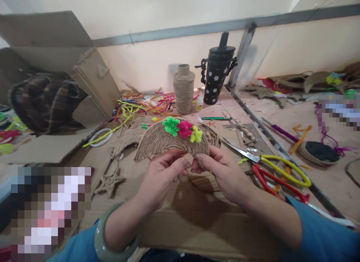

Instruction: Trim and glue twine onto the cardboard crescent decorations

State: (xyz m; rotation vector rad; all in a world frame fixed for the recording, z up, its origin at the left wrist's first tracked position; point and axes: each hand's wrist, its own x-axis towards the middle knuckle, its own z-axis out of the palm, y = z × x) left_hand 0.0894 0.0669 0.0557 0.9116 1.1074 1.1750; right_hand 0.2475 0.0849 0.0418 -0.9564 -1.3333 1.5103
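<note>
Between my hands, above the cardboard-covered table, is a rainbow-shaped arch of coiled jute twine (pixel 157 138). Along its top sit a green pipe-cleaner flower (pixel 171 126), a pink one (pixel 185 129) and a yellow one (pixel 196 134). My left hand (pixel 168 166) pinches the inner lower edge of the arch. My right hand (pixel 215 164) grips its right end, fingertips close to those of the left. Another twine arch (pixel 126 142) lies behind on the left, with a twine star (pixel 110 182) below it.
Scissors with yellow and red handles (pixel 260 160) lie open right of my hands. Behind stand a twine spool (pixel 184 91), a small glue bottle (pixel 199 103) and a black tumbler (pixel 218 76). Coloured pipe cleaners (pixel 152 102) are heaped near a cardboard box (pixel 95 82). A metal bar (pixel 284 149) crosses the right.
</note>
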